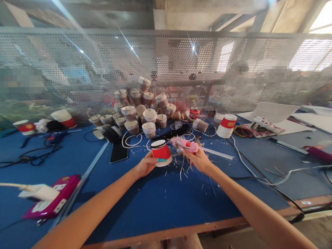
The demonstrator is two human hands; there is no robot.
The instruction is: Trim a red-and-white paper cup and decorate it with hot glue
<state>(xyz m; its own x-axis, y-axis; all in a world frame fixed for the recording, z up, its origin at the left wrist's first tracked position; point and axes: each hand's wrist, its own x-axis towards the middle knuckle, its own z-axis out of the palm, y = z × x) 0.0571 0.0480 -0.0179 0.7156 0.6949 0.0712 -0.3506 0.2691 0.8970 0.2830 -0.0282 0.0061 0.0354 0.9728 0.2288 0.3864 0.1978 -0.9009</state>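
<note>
At the back of the blue desk point(166, 207), a heap of small grey buckets point(129, 113) stands before the perforated screen point(85, 69), many with thin handles arching over their mouths; what lies inside them is too small for you to tell. To your right of the heap are a red drink can point(194, 113) and a spare paper cup point(227, 126), which stands with its wider end down. Between your hands and the heap lie loops of white wire point(132, 146) and a black bundle point(178, 131), with pale scraps point(181, 167) scattered nearer you. A phone point(119, 150) lies left of centre, and a purple power strip point(53, 197) with a white plug point(43, 192) sits closer to you on the left. The red-and-white cup point(162, 155) is in front of you, gripped between the fingers of your left hand point(145, 166), with black cord point(158, 144) around its upper end. The fingers of your right hand point(198, 160) are curled round a pink glue gun point(191, 146), its front end just beside the cup.
</note>
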